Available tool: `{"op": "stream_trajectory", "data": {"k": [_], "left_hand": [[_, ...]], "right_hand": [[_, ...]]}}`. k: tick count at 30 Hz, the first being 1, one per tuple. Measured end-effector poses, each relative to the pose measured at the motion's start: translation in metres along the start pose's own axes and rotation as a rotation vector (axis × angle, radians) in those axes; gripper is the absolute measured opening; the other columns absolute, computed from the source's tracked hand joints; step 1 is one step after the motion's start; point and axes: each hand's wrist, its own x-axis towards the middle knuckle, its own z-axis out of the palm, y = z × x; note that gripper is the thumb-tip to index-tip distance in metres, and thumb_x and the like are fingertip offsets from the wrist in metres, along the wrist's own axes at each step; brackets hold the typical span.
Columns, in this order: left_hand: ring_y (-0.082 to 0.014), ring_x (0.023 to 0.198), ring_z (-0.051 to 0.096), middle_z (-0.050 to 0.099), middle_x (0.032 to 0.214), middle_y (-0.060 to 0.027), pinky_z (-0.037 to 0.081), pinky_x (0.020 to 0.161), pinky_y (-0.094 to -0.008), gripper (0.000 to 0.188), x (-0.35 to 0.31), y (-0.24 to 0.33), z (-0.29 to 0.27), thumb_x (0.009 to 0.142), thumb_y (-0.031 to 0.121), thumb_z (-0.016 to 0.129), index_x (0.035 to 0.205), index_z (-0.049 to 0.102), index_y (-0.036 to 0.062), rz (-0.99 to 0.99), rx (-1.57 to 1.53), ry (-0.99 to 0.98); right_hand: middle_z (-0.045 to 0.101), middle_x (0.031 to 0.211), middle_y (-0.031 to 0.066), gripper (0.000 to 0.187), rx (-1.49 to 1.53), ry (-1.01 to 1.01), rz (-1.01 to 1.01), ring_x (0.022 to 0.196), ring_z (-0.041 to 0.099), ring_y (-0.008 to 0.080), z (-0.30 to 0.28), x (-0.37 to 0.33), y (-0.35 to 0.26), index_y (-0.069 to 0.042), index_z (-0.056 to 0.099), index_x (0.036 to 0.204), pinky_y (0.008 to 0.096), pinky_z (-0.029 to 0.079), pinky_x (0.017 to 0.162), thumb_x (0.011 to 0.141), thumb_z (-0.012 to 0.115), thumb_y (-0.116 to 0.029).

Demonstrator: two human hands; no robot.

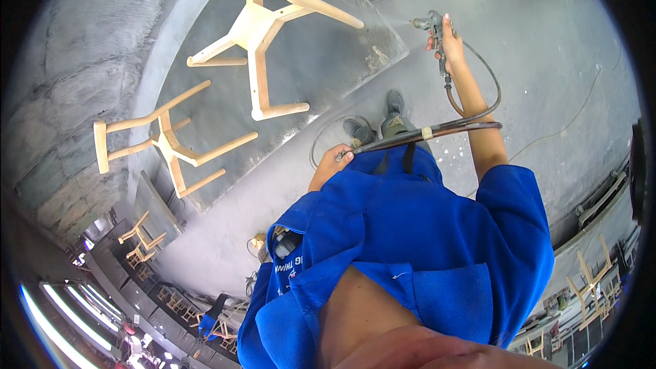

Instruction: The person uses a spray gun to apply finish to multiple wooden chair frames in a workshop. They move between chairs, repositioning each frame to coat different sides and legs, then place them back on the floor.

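Observation:
My right hand (450,46) is closed around the handle of a metal spray gun (433,23), held out at the upper right. The gun's nozzle points left, toward the pale wooden chair frame (253,26) on the dark slab, with a gap between them. A thin hose (493,80) loops from the gun's handle to a bundle of hoses (403,138) in front of my waist. My left hand (332,165) grips this bundle near its left end. A second wooden chair frame (168,141) is farther left, with no hand near it.
The grey slab (328,61) ends in a corner left of the gun. Beyond it rises a stained, curved wall (89,48). A thin line (567,126) lies on the floor at right. More chair frames (141,238) appear at lower left and another frame (590,280) at lower right.

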Motion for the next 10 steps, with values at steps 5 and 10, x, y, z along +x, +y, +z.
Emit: {"op": "stream_trajectory", "data": {"k": [5, 10], "left_hand": [[-0.0129, 0.076, 0.053, 0.061, 0.075, -0.0054, 0.045, 0.071, -0.0322, 0.039, 0.014, 0.029, -0.001, 0.094, 0.038, 0.067, 0.092, 0.064, -0.0005, 0.083, -0.009, 0.015], [-0.0142, 0.073, 0.053, 0.059, 0.072, -0.0043, 0.044, 0.069, -0.0320, 0.042, 0.029, 0.057, -0.009, 0.093, 0.044, 0.066, 0.088, 0.066, 0.0025, 0.158, 0.080, -0.044]], "right_hand": [[0.061, 0.063, 0.0026, 0.064, -0.097, 0.074, -0.029, 0.052, 0.061, 0.0121, -0.008, 0.015, 0.015, -0.006, 0.065, 0.086, 0.0250, 0.034, 0.039, 0.092, 0.056, -0.069], [0.062, 0.062, 0.0032, 0.059, -0.303, 0.095, -0.054, 0.049, 0.061, 0.0115, -0.010, 0.004, 0.008, -0.006, 0.067, 0.085, 0.0256, 0.036, 0.037, 0.088, 0.066, -0.065]]}}
